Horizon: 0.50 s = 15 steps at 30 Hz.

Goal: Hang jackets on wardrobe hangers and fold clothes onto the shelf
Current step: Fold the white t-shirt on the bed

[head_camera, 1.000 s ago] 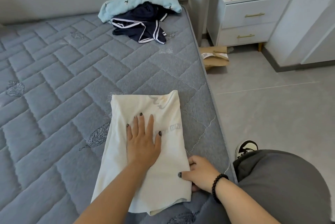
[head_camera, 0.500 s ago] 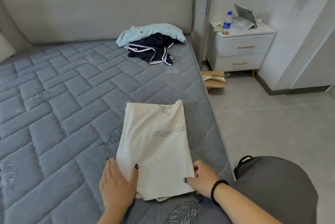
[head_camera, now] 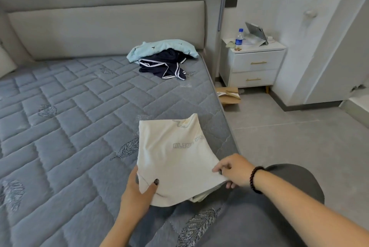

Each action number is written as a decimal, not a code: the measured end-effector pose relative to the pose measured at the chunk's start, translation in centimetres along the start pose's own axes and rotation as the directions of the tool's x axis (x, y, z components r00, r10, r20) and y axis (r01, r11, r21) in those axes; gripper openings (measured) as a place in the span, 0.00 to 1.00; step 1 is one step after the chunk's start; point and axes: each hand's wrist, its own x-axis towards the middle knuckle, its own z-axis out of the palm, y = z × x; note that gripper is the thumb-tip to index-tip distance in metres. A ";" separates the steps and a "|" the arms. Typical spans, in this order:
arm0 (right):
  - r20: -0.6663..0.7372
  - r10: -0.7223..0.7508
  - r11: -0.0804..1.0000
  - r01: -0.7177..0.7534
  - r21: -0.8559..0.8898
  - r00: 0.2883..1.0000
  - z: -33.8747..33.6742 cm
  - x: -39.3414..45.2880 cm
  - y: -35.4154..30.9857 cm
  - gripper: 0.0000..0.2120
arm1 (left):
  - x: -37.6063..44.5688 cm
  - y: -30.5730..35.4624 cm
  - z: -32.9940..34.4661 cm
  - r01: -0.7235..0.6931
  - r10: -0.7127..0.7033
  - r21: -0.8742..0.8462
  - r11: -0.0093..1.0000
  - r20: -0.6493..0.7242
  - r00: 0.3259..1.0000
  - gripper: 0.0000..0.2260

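Grey quilted mattress [head_camera: 75, 126], lower centre: folded cream cotton garment [head_camera: 175, 156] now gripped at near corners by left hand [head_camera: 137, 192] & right hand [head_camera: 235, 170], near edge lifting vs flat before — prob. headed for shelf.

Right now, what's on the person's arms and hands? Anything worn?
Both forearms are bare, no sleeves. The right hand has a dark beaded bracelet at the wrist. The left hand has dark polish on the thumbnail. No gloves, rings or watch visible.
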 end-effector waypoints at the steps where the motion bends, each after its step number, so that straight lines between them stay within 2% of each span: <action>1: -0.004 -0.003 1.000 0.003 -0.008 1.000 -1.0 -0.4 -0.3 0.14 | -0.6 0.5 -0.3 -0.016 0.016 0.001 1.000 0.050 0.999 0.32; 3: 0.017 0.025 0.999 -0.025 -0.024 1.000 -2.9 -1.2 -0.3 0.14 | -1.6 1.4 -0.7 -0.034 0.038 -0.028 0.999 0.168 0.985 0.22; 5: 0.102 0.085 0.996 -0.084 -0.013 0.991 -4.3 -1.9 0.1 0.14 | -2.2 2.3 -1.2 -0.032 0.049 -0.071 0.997 0.259 0.965 0.12; 6: 0.152 0.115 0.993 -0.118 0.010 0.982 -4.8 -2.3 0.3 0.15 | -2.5 2.8 -1.5 -0.026 0.051 -0.087 0.996 0.296 0.954 0.11; 10: 0.235 0.160 0.955 -0.210 0.208 0.959 -6.0 -3.2 1.0 0.15 | -1.9 4.4 -2.6 0.064 0.026 -0.235 0.970 0.359 0.933 0.12; 13: 0.240 0.151 0.874 -0.243 0.421 0.959 -6.5 -2.3 0.8 0.13 | -0.2 5.5 -3.0 0.160 -0.023 -0.377 0.912 0.342 0.939 0.10; 15: 0.202 0.154 0.796 -0.243 0.555 0.967 -6.7 -1.2 0.2 0.11 | 1.3 6.1 -3.2 0.186 -0.056 -0.410 0.893 0.309 0.950 0.10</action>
